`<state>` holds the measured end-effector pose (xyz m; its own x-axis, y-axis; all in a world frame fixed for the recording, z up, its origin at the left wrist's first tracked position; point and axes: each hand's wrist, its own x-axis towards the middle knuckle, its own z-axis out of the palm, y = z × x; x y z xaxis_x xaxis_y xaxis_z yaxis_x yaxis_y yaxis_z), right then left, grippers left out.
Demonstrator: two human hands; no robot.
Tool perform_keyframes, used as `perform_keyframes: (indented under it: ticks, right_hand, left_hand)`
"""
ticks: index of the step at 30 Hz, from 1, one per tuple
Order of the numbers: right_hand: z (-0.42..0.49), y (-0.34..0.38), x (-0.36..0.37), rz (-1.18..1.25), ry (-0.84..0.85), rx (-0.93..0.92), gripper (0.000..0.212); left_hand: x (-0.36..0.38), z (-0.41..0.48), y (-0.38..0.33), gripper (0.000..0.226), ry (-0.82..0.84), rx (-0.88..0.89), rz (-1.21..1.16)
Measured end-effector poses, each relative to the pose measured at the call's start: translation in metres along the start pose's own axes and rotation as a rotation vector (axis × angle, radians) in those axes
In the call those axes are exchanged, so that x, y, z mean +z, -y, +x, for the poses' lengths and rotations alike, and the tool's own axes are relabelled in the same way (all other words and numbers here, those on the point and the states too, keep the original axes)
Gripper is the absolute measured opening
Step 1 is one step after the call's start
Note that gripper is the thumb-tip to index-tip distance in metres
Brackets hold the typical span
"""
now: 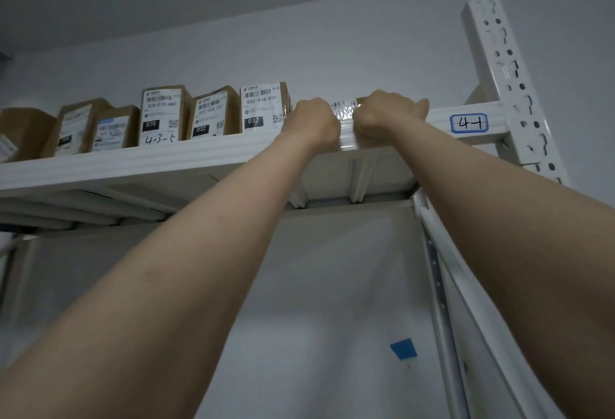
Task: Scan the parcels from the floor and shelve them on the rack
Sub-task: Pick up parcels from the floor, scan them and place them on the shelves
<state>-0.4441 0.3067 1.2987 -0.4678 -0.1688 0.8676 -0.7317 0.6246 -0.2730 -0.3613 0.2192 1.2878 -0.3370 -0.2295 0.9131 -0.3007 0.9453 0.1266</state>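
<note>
parcel [344, 108] gripped between left hand [312, 121] and right hand [387, 114].

**Asker:** What writing can be read?

**Describer:** Left of centre, the first parcel [163, 116] carries a white label reading "070-070-A80". It also has a black block "070" and handwritten "4-3-5" below, the last digit unsure. The second parcel [213, 112], to its right, shows a blurred code beginning "032-038" and a black "032". The third parcel [263, 106] reads "032-038-E01" and "032".

**Asker:** Anything else?

**Describer:** At right, a blue-outlined tag [469, 123] on the shelf beam [439, 119] appears to read "4-1", handwritten. At centre, the film-wrapped parcel [344, 109] bears a barcode too small to read.
</note>
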Motion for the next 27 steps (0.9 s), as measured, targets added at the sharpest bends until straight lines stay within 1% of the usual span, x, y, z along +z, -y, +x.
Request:
perform_keyframes:
  ticks: [3, 7, 9, 13, 15, 16, 18, 21, 24, 27]
  right_hand:
    - [-0.003, -0.001, 0.000, 0.004, -0.014, 0.006, 0.027]
    - [-0.010, 0.000, 0.002, 0.047, -0.092, 0.006, 0.027]
    - [-0.018, 0.003, 0.006, 0.093, -0.185, -0.012, 0.034]
    - [-0.053, 0.013, 0.024, 0.273, -0.466, -0.138, 0.041]
    - [-0.082, 0.016, 0.040, 0.326, -0.554, -0.209, 0.041]
    - [-0.098, 0.016, 0.050, 0.337, -0.566, -0.228, 0.041]
    - [-0.131, 0.014, 0.073, 0.375, -0.518, -0.206, 0.044]
    - [-0.185, 0.006, 0.110, 0.406, -0.358, -0.105, 0.048]
    - [-0.245, -0.004, 0.139, 0.383, -0.170, -0.031, 0.043]
    - [-0.302, -0.017, 0.163, 0.353, -0.024, 0.050, 0.041]
  left_hand:
    - [-0.001, -0.004, 0.004, 0.016, -0.014, 0.023, -0.016]
    - [-0.002, -0.012, 0.017, 0.021, -0.077, 0.056, -0.052]
    - [-0.001, -0.022, 0.023, 0.027, -0.123, 0.065, -0.089]
    - [0.005, -0.056, 0.031, 0.037, -0.236, 0.117, -0.174]
    - [0.011, -0.081, 0.034, 0.039, -0.242, 0.122, -0.225]
    - [0.015, -0.095, 0.037, 0.037, -0.224, 0.115, -0.249]
    - [0.026, -0.126, 0.047, 0.033, -0.161, 0.068, -0.262]
    - [0.048, -0.182, 0.072, 0.035, 0.000, -0.041, -0.246]
    - [0.066, -0.243, 0.100, 0.042, 0.182, -0.137, -0.230]
    - [0.082, -0.306, 0.130, 0.044, 0.333, -0.245, -0.218]
